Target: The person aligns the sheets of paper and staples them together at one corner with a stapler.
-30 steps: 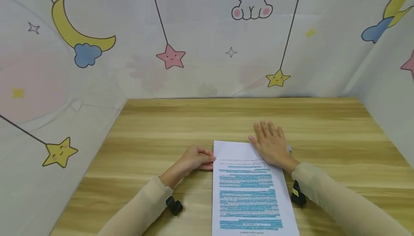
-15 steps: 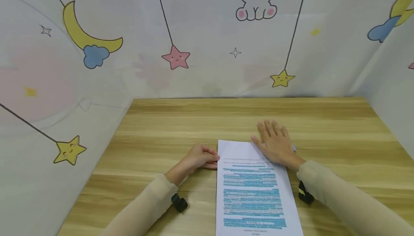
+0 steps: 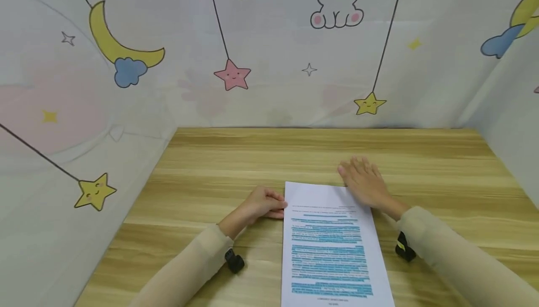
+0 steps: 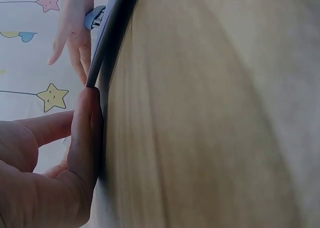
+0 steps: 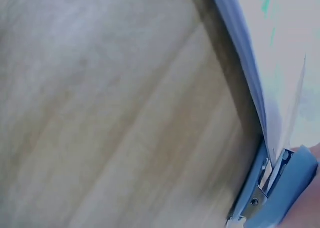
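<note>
A stack of white printed sheets, with many lines highlighted in blue, lies on the table. At its left edge, near the far end, my left hand pinches the sheets. My right hand lies over the far right corner with its fingers stretched out. Under that palm is a blue stapler, hidden in the head view. In the right wrist view the paper corner sits between the stapler's upper and lower arms. The left wrist view also has the stapler against the right palm.
The wood-grain table reaches back to a white cloth backdrop printed with stars, moons and a bear. Small black wrist cameras are worn near both sleeve cuffs. The near end of the sheets runs out of the head view.
My right hand has shifted slightly right and tilted over the stapler, whose end no longer shows beside it. The left hand keeps its hold on the sheets. The head view has swung slightly left.
</note>
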A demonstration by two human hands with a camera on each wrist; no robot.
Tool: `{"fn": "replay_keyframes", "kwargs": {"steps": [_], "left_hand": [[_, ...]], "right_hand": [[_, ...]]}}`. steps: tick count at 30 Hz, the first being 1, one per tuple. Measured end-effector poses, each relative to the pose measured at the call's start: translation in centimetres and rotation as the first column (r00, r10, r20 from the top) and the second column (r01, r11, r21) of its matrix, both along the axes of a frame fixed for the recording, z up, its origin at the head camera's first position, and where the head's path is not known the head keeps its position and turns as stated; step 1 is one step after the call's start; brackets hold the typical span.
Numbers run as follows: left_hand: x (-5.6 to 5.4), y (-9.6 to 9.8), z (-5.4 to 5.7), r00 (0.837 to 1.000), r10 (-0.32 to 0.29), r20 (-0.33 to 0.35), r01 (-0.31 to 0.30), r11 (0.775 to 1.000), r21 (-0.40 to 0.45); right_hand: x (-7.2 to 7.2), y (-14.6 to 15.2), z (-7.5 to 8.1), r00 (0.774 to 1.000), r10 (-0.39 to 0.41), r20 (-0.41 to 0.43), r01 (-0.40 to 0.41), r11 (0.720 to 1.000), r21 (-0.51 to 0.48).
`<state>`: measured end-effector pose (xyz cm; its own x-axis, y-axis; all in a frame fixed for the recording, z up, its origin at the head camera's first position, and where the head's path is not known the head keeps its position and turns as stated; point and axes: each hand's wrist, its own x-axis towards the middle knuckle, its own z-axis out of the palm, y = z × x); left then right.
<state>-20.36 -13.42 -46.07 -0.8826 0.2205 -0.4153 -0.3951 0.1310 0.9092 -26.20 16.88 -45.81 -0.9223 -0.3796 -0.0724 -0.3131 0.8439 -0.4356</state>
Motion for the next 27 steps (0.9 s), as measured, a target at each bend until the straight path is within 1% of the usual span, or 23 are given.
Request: {"fn": "replay_keyframes", "kwargs": {"steps": [4, 7, 11, 14, 16, 19, 23, 27], "left_hand": [[0.1, -0.1, 0.1, 1.0, 0.013, 0.007, -0.013, 1.0, 0.001], [0.1, -0.1, 0.1, 1.0, 0.007, 0.009, -0.008, 1.0, 0.008], [0.0, 0.0, 0.1, 1.0, 0.0, 0.009, 0.0, 1.0, 0.011], [0.0, 0.1, 0.1, 1.0, 0.001, 0.009, -0.001, 1.0, 0.006], [0.0, 0.1, 0.2, 1.0, 0.001, 0.009, -0.001, 1.0, 0.002], [0.1, 0.1, 0.2, 1.0, -0.005, 0.011, 0.005, 1.0, -0.006], [0.1, 0.0, 0.2, 1.0, -0.009, 0.009, 0.009, 1.0, -0.007], [0.0, -0.1, 0.1, 1.0, -0.007, 0.007, 0.007, 1.0, -0.004]], "right_hand": [[-0.1, 0.2, 0.3, 0.998, 0.028, 0.048, -0.023, 0.995, -0.096], [-0.2, 0.5, 0.8, 0.997, 0.04, 0.066, -0.03, 0.989, -0.143], [-0.2, 1.2, 1.8, 0.997, 0.023, 0.07, -0.009, 0.98, -0.197], [-0.2, 2.1, 2.7, 0.998, 0.009, 0.067, 0.008, 0.967, -0.254], [-0.2, 2.7, 3.3, 0.998, 0.02, 0.057, -0.003, 0.959, -0.285], [-0.1, 3.6, 4.0, 0.998, 0.04, 0.046, -0.026, 0.961, -0.277], [0.3, 4.6, 4.8, 0.997, 0.076, 0.008, -0.072, 0.969, -0.238], [0.7, 5.3, 5.2, 0.994, 0.107, -0.028, -0.111, 0.972, -0.206]]}}
